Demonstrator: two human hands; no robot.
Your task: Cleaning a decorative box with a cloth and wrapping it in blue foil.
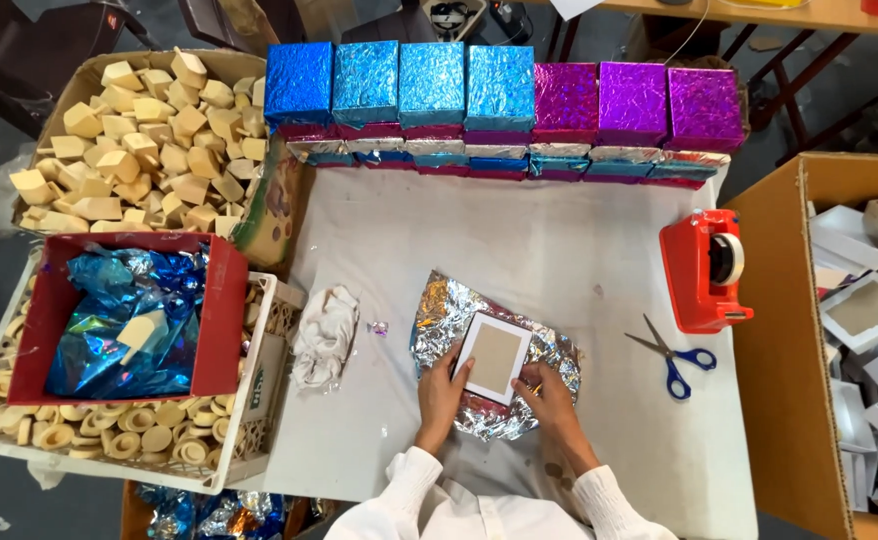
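Note:
A small white box [493, 356] with a tan window panel lies on a crinkled sheet of silver foil [443, 312] spread on the white table [519, 240]. My left hand [442, 392] grips the box's left edge. My right hand [549, 394] holds its lower right corner, resting on the foil. Both sleeves are white.
Wrapped blue boxes [399, 85] and purple boxes [634, 103] are stacked along the far edge. An orange tape dispenser [704, 270] and blue-handled scissors [674, 358] lie to the right. A white rag [325, 335], a red bin of blue foil [129, 315], wooden blocks [149, 140] and a cardboard carton [774, 330] surround.

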